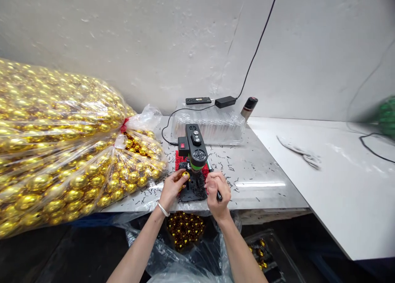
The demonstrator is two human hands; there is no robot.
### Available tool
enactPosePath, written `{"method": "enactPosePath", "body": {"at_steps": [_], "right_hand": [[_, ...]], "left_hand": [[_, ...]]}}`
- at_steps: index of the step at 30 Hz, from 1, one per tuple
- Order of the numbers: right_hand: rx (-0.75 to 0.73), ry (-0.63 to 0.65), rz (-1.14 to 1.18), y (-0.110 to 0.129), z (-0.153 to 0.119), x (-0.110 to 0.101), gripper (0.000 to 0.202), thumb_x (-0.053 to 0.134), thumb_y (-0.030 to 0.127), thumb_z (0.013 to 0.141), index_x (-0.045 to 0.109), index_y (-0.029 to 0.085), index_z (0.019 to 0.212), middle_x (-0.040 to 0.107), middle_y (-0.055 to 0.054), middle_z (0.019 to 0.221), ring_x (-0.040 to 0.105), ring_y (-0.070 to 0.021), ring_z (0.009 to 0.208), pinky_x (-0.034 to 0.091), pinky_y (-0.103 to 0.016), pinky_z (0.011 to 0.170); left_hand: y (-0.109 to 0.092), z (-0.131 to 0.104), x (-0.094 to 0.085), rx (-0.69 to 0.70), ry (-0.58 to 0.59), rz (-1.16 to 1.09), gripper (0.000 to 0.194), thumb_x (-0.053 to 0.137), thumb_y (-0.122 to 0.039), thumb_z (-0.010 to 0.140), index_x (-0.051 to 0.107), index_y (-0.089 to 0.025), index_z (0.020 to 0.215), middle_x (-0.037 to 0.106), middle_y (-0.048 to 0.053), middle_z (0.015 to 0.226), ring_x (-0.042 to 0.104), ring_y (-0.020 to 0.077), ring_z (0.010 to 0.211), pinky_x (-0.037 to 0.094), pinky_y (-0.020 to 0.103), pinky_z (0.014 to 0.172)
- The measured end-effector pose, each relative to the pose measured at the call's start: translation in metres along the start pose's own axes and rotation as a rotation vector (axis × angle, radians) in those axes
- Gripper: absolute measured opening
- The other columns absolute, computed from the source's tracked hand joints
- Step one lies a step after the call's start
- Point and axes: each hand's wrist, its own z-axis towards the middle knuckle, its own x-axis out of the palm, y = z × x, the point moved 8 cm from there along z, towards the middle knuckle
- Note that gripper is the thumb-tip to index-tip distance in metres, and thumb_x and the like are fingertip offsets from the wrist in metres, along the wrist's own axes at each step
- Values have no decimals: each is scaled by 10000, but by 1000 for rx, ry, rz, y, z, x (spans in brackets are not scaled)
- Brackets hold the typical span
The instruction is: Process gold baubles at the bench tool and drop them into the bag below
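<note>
A small black bench machine [196, 145] with a red switch stands on the table, its head above a black base plate [194, 194]. At the left of the plate my left hand [172, 188] pinches a shiny gold ball [185, 176] between thumb and fingers, close under the head. My right hand [218, 192] is wrapped round a lever [219, 196] with a black end at the machine's right side. Red material [179, 159] strewn with dark shavings lies beneath the machine.
Large clear bags of gold balls [61, 151] fill the left side. Behind the machine are a clear plastic tray [212, 128], a black power adapter [225, 101] and a spray can [249, 107]. More gold balls [185, 229] sit in a bag below the table edge. Gloves [304, 153] lie right.
</note>
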Motion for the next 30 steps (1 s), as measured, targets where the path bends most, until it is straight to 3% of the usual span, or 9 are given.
{"method": "enactPosePath", "body": {"at_steps": [6,13,18,23,30], "right_hand": [[-21,3,8,2,0,-1,279,385,81,887,429,202,640,489,-2,658,511,-123,658,410,-263,573],[-8,-7,5,0,-2,-1,258,383,90,889,460,202,670,498,-10,668,520,-131,663,426,-273,576],[42,6,28,-7,-10,1,259,370,106,894,462,199,672,503,-16,690,517,-131,664,424,-274,570],[-25,-2,47,-15,-24,5,264,348,166,916,442,207,673,497,-11,690,512,-138,653,437,-305,602],[-76,-76,37,-33,-43,10,310,275,226,955,415,210,679,497,1,710,562,-131,663,490,-399,793]], "left_hand": [[-2,1,12,241,13,299,374,711,-358,686,681,-165,1005,731,85,1003,663,222,927,502,350,860],[-16,-13,26,393,-9,809,364,677,-277,749,670,-201,1105,695,89,1125,638,257,1020,478,357,905],[-17,-10,32,343,24,953,374,672,-352,772,679,-179,1104,691,106,1094,649,259,963,485,326,829],[-17,-7,33,329,42,988,343,663,-364,784,689,-195,1082,683,94,1083,648,241,932,473,300,782],[-16,-7,33,334,48,1010,323,631,-377,811,688,-194,1071,679,91,1069,645,236,916,461,292,749]]}}
